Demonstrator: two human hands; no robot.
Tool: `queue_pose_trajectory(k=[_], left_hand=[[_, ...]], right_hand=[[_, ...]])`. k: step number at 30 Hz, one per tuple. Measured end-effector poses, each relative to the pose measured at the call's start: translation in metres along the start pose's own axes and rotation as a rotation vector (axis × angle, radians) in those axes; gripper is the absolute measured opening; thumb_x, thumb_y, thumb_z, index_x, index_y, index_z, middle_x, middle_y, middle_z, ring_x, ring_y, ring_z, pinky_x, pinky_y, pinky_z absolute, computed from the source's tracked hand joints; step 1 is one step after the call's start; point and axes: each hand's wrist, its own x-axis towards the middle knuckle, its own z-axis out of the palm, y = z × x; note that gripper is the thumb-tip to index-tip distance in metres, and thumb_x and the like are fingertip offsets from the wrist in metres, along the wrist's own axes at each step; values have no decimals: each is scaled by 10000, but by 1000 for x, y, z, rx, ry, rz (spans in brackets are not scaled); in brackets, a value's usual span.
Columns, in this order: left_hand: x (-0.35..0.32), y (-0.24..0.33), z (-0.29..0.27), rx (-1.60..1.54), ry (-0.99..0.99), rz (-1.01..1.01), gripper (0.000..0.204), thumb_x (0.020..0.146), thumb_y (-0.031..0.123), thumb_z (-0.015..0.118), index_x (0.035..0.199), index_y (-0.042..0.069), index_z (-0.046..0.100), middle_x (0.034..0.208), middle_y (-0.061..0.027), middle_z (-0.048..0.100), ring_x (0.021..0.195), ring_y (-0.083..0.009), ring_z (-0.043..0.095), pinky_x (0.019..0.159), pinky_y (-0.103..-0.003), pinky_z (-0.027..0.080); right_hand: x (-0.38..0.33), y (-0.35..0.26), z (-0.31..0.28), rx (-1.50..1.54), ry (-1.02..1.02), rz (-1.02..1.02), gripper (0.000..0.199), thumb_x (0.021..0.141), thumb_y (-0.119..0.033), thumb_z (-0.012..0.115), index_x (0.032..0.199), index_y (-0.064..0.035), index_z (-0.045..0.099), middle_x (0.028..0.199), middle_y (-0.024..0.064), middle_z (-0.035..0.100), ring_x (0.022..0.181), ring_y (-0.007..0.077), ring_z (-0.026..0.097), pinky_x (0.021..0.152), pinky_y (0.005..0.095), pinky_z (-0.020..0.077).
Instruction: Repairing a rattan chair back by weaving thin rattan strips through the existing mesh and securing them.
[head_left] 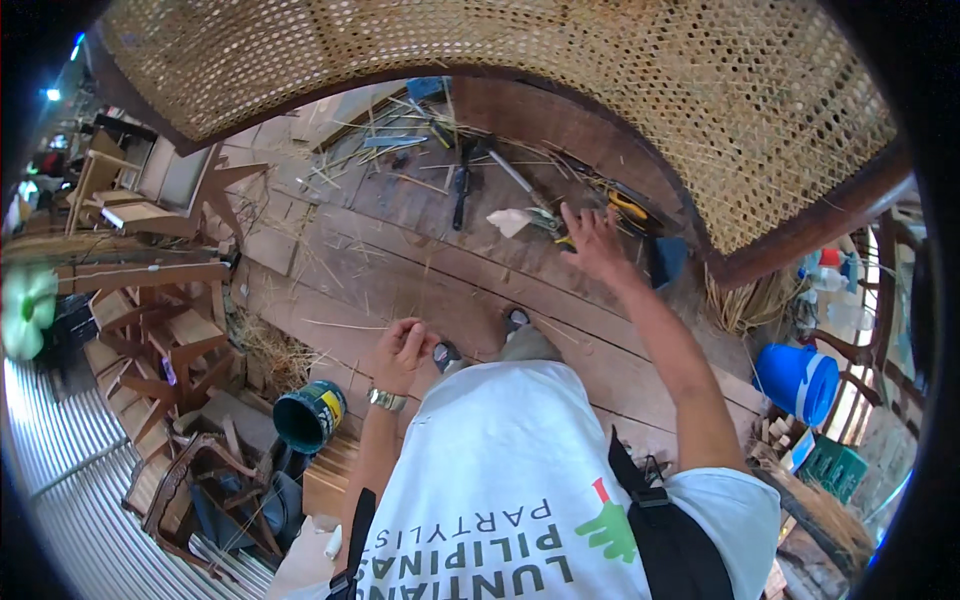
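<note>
White shirt cloth point(520, 470) is filling the foreground; left hand point(402, 350) is curling loosely around nothing visible, while right hand point(592, 243), fingers spread, is reaching toward yellow-handled tools point(630, 208) on littered wooden planks point(400, 260), risking splinters.

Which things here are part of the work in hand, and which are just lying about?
In hand: right hand reaching toward tools on the wooden floor; woven cane panel; left hand.

Lying about: blue bucket, dark can, stacked chair frames.

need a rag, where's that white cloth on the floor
In the head view, the white cloth lies on the wooden floor, just left of the right hand, beside scattered tools.
</note>
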Motion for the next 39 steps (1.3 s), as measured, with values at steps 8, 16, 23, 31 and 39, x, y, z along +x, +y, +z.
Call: queue_pose_trajectory(k=[8, 16, 23, 31, 39], left_hand=[[-22, -6, -20, 11, 14, 31, 269, 1288, 291, 752, 1381, 39, 766, 1116, -84, 908, 887, -85, 759, 804, -268, 620], [-62, -17, -43, 50, 78, -10, 284, 1292, 271, 740, 1401, 11, 774, 1099, -78, 903, 878, -93, 756, 807, -275, 625], [-90, -25, -72, -39, 130, -40, 257, 1286, 265, 750, 1407, 41, 785, 1081, -70, 900, 849, -86, 742, 774, -275, 614], [-119, -69, -145, 61, 441, -56, 223, 1261, 255, 783, 1367, 61, 807, 1004, -43, 883, 785, -82, 725, 707, -283, 585], [-98, -36, -129, 806, 142, -149, 270, 1227, 257, 764, 1352, 24, 820, 963, -123, 886, 818, -231, 833, 758, -412, 650]], right_hand=[[-57, -49, 19, 573, -488, 217, 836, 1109, -397, 812, 1844, -118, 527, 1370, 183, 809, 1295, 373, 793, 1203, 566, 612], [-85, -218, 113, 1361, -946, 292, 689, 1211, -398, 675, 1823, -104, 556, 1364, 125, 818, 1229, 212, 806, 1088, 401, 640], [-84, -245, 134, 1318, -912, 307, 482, 1190, -417, 766, 1549, -99, 728, 1011, 22, 774, 858, 134, 764, 817, 320, 629], [-59, -163, 132, 92, 111, -152, 674, 1096, -541, 875, 1576, -90, 729, 1327, 205, 799, 1205, 401, 799, 1039, 532, 645], [-58, -208, 110, 23, 42, -405, 780, 1035, -483, 958, 1652, -66, 722, 1623, 225, 733, 1493, 433, 693, 1247, 543, 565]])
